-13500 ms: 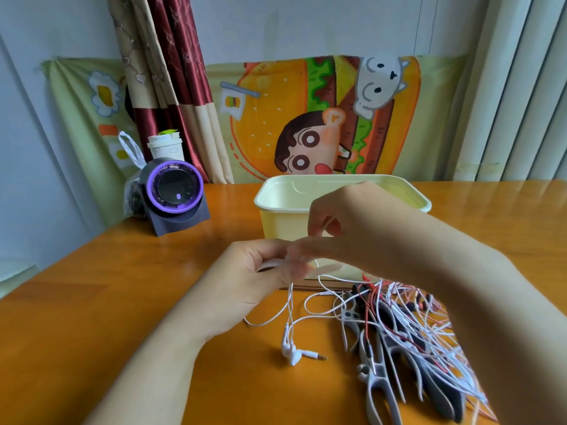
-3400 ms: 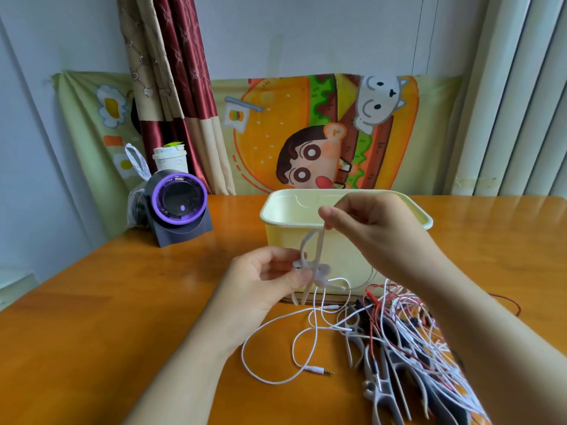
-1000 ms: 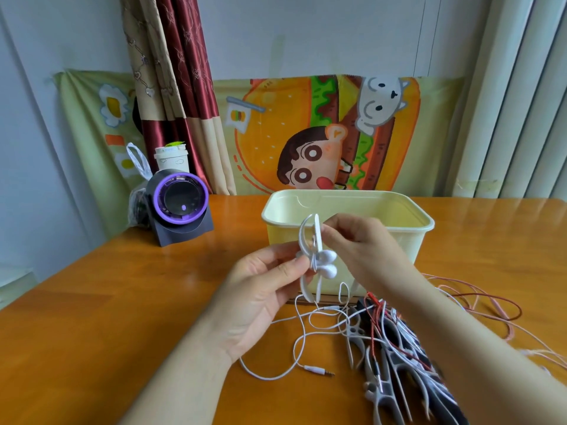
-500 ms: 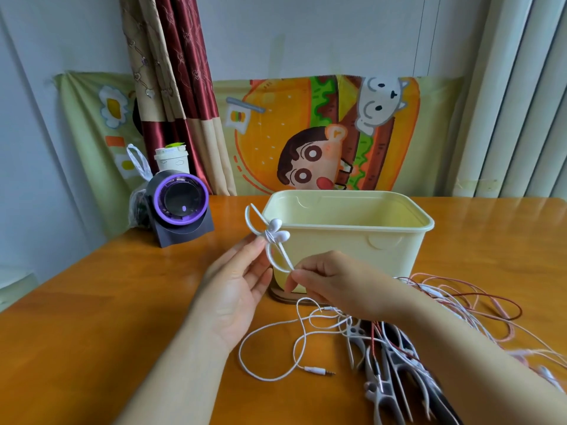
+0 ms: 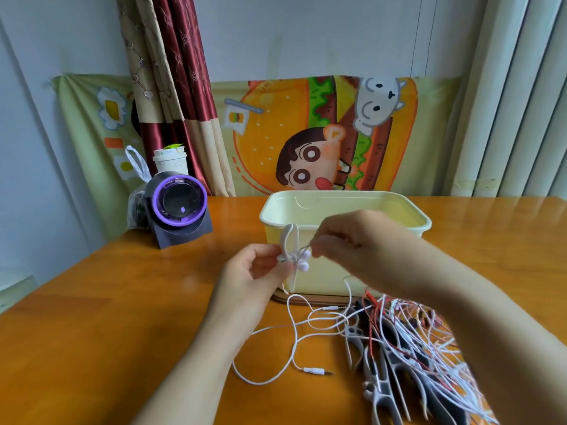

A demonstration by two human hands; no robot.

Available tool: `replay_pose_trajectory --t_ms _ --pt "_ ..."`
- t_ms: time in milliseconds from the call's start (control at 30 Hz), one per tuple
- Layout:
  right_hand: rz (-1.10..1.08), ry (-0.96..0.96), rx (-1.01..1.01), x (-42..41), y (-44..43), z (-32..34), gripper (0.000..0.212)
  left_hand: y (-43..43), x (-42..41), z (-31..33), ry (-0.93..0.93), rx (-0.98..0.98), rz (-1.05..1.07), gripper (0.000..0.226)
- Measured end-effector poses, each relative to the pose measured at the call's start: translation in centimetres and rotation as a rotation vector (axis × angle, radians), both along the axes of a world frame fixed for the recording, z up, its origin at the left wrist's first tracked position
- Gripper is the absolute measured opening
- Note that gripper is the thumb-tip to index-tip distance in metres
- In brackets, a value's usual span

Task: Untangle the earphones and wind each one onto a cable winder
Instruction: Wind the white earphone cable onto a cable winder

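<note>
At the far left of the wooden surface (image 5: 92, 317), a clear plastic bag (image 5: 136, 185) is seen against a dark device with a purple ring (image 5: 180, 207), and a lidded paper cup (image 5: 170, 161) is set just behind the device. A red and beige curtain (image 5: 171, 87) is hung behind them, and a cartoon burger cloth (image 5: 322, 133) is spread along the wall.

Near the centre, the left hand (image 5: 254, 277) is raised above the surface. A white cable winder (image 5: 287, 242) is pinched upright between its thumb and fingertips. Two white earbuds (image 5: 302, 261) are held against the lower part of the winder, just in front of a cream plastic tub (image 5: 399, 223). The tub is set on a brown board (image 5: 303, 300).

To the right of the winder, the right hand (image 5: 352, 243) is held with its fingers curled, and a thin stretch of the white cable (image 5: 293, 338) is pinched at its fingertips, close to the earbuds. The rest of that cable is left in loose loops on the surface below the hands, and its jack plug (image 5: 319, 371) is laid flat, pointing right.

Further right, a tangle of earphones (image 5: 429, 342) in white and red is piled over several spare winders (image 5: 377, 391), partly hidden by the right forearm. Pale vertical blinds (image 5: 521, 102) are seen at the far right.
</note>
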State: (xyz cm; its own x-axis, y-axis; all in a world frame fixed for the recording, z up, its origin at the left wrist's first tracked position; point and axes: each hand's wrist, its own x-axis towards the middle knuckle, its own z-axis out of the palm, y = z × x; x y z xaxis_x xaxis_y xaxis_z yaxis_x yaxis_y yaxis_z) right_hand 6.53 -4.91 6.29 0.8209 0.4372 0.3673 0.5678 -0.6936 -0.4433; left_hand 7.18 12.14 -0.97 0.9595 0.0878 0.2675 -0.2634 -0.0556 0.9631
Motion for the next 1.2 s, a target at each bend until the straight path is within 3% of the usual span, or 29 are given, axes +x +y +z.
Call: replay_pose_trajectory --t_ms 200,333,433,533,667,733,1000,1200 --pt "-0.076 -0.178 0.125 0.6 -0.9 0.0 0.020 -0.8 -1.0 0.5 -0.029 0.100 -0.198 0.018" --pt "-0.084 -0.180 0.256 1.4 -0.7 -0.5 0.020 -0.3 -1.1 0.8 -0.060 0.080 -0.277 0.028" --pt "-0.093 -0.096 0.321 2.0 -0.3 -1.4 0.021 -0.3 -1.1 0.7 -0.074 -0.058 -0.388 0.023" --pt "-0.044 0.082 0.257 2.3 0.0 -2.4 0.028 -0.5 -1.0 0.8 -0.078 -0.331 -0.486 0.032" --pt "0.056 0.363 0.232 2.0 0.6 -3.6 0.040 -0.3 -1.1 1.5 -0.081 -0.462 -0.399 0.028" --pt "0.078 0.385 0.248 2.1 0.9 -3.8 0.040 -0.4 -1.2 1.7 -0.068 -0.502 -0.352 0.018" --pt "0.143 0.407 0.197 1.9 1.4 -3.9 0.033 0.3 0.0 1.0 0.129 -0.656 -0.106 0.026" --pt "0.183 0.482 0.146 1.3 1.3 -3.3 0.040 0.8 0.3 0.3 0.107 -0.495 -0.033 0.023"
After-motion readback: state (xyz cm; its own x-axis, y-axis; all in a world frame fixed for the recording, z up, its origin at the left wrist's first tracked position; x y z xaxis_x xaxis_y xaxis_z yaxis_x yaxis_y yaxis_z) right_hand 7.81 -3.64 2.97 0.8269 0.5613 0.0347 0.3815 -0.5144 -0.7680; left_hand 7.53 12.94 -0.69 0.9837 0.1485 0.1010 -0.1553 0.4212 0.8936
